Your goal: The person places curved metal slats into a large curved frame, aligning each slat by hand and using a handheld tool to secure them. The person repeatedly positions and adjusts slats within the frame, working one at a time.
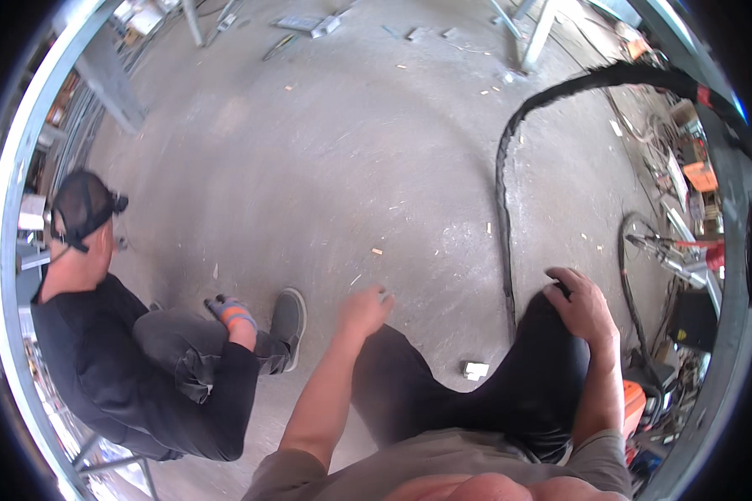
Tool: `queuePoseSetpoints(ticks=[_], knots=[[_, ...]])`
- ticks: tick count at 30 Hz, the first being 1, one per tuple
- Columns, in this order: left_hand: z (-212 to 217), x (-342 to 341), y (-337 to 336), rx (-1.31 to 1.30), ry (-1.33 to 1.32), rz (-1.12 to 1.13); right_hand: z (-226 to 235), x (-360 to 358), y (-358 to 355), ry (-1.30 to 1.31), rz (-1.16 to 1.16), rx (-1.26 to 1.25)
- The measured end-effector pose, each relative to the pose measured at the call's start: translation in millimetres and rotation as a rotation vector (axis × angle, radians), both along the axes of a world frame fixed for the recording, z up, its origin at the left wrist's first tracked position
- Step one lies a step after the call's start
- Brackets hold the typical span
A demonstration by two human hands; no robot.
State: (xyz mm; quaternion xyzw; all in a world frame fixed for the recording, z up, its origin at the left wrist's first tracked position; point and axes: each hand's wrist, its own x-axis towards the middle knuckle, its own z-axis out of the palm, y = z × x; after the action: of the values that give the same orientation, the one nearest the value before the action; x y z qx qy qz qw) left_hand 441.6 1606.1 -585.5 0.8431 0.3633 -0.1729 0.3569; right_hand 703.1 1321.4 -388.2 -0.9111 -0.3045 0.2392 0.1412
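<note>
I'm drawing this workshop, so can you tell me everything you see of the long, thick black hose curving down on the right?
The long, thick black hose looks wrapped in dull, wrinkled fabric or rubber, ragged along its upper stretch. A red band marks it near the upper right. From there it arches leftward, then bends downward, looking thinner, and drops from sight beside the person's black-trousered right leg. I can't tell whether it touches the leg.

One left hand (366, 311) and one right hand (580, 306) are showing bare; one co-worker (100, 359) is wearing one cap (82, 204) and one visible glove (232, 312), while one thick black hose (503, 209) is arching.
</note>
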Motion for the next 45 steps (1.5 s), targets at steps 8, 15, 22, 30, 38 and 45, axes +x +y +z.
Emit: queuePoseSetpoints(ticks=[8, 15, 22, 30, 38, 45], knots=[[-46, 8, 50, 0.255, 0.075, -0.003, 45, -29, 137, -0.135, 0.421, 0.332], [-3, -38, -11, 0.183, 0.079, 0.174, 5, -5, 260, 0.087, 0.465, 0.239], [193, -5, 27, -0.385, 0.423, -0.091, 34, 54, 257, 0.271, 0.065, 0.097], [518, 268, 191, 0.463, -0.219, -0.113, 200, 192, 207, 0.799, -1.31, 1.23], [592, 455, 277, 0.54, -0.094, -0.656, 293, 326, 200, 0.979, -1.667, 1.691], [570, 487, 306, 0.456, -0.153, -0.797, 303, 366, 212, 1.118, -1.858, 1.832]])
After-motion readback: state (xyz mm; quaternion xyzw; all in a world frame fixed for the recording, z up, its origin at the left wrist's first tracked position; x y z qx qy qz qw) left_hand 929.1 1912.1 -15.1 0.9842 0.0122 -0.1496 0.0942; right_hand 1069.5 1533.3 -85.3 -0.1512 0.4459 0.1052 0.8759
